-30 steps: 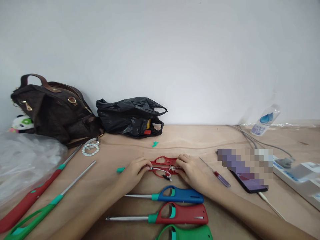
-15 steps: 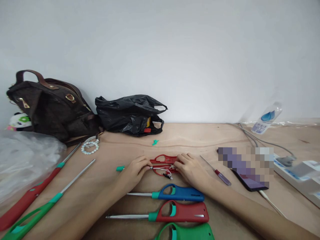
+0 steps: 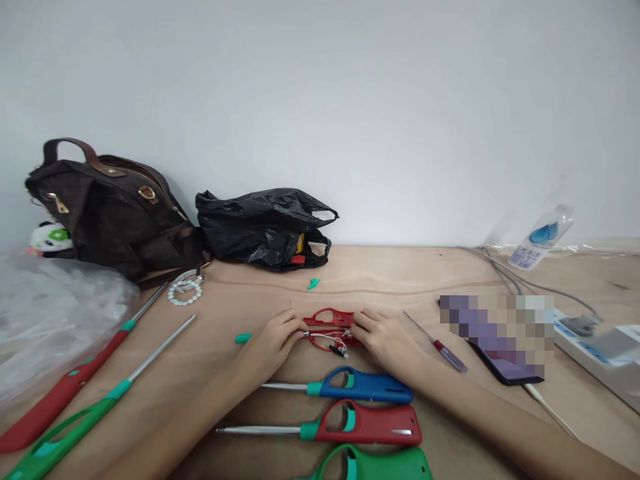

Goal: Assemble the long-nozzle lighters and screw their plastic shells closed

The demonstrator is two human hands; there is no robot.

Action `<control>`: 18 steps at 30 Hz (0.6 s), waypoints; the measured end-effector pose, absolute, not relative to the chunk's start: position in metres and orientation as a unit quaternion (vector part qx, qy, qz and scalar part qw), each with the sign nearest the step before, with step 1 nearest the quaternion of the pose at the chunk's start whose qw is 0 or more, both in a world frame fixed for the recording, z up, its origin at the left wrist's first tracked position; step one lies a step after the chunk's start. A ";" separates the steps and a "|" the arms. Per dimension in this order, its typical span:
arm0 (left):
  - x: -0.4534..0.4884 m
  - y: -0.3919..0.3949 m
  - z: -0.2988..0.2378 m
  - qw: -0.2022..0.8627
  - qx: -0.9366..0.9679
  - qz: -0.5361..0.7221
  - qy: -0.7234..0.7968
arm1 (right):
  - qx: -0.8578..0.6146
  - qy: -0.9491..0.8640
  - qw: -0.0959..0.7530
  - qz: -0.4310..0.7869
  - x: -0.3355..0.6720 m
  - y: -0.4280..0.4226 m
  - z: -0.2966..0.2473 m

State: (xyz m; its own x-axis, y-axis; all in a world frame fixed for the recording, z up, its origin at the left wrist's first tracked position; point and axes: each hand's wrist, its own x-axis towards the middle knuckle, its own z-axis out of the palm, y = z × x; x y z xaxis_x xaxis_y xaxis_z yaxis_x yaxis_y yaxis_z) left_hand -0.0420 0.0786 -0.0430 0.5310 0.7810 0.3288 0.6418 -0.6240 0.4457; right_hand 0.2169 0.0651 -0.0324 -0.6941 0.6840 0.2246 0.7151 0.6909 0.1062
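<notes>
Between my hands lies a utility lighter with its red casing point(image 3: 327, 315) opened into two halves, one behind the other. Thin white wires point(image 3: 340, 343) loop over the nearer half, and a small black part point(image 3: 336, 351) sits at their end. My left hand point(image 3: 283, 337) is closed, thumb and fingers pinching at the casing's left end by a wire. My right hand point(image 3: 383, 340) is closed on the right end, its fingertips on the casing by a small metal part. A green nozzle piece point(image 3: 243, 338) shows left of my left hand.
Blue point(image 3: 370, 385), red point(image 3: 370, 423) and green lighters point(image 3: 385, 463) lie nearer me. Two more lie left. A screwdriver point(image 3: 450, 357), phone point(image 3: 510, 367) and power strip point(image 3: 595, 353) are right. Behind are a green trigger piece point(image 3: 313, 284), black plastic bag point(image 3: 250, 230) and backpack point(image 3: 125, 220).
The whole view has shifted slightly, so things appear a little further right. Both hands keep nearly the same places at the opened lighter, with only slight finger movement.
</notes>
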 end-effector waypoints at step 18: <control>-0.032 0.070 -0.030 0.146 0.866 0.254 0.404 | -0.343 -0.931 0.101 -0.074 0.229 0.069 -0.028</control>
